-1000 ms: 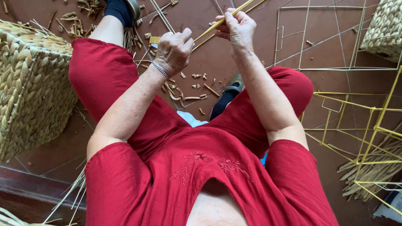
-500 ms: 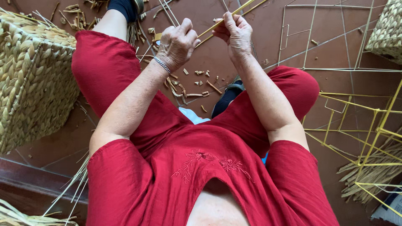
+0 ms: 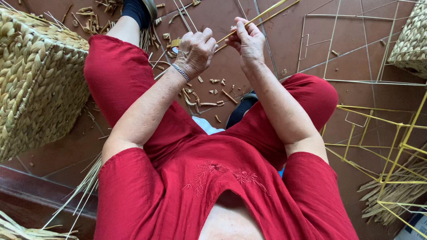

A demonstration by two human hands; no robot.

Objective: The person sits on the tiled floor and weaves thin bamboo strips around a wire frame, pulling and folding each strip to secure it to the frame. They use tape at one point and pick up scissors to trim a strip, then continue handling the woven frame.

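Yellow-green reed strips (image 3: 258,18) are held between two bare hands above a reddish-brown tiled floor (image 3: 284,44), in a view taken from the head of a seated person dressed in red. The left hand (image 3: 195,50), a thin bracelet (image 3: 180,72) at its wrist, is curled almost shut over the near ends of the strips; the right hand (image 3: 248,41) is pinched closed on them just beside it, thumb and fingertips pressed together. From the hands the strips run up and away to the right, out of the picture.

For the step to be done well, the strips would best be kept flat and side by side, with steady tension kept between the two grips, so that no strand twists or kinks.

A woven straw basket (image 3: 35,84) stands at the left, and part of another (image 3: 411,40) is seen at the upper right. Bare wire frames (image 3: 338,44) lie on the tiles; yellow-coated ones (image 3: 391,146) are stacked at the right. Cut reed scraps (image 3: 209,95) are scattered between the knees. No package, label or sign can be made out, apart from a pale, unreadable corner at the lower right edge.
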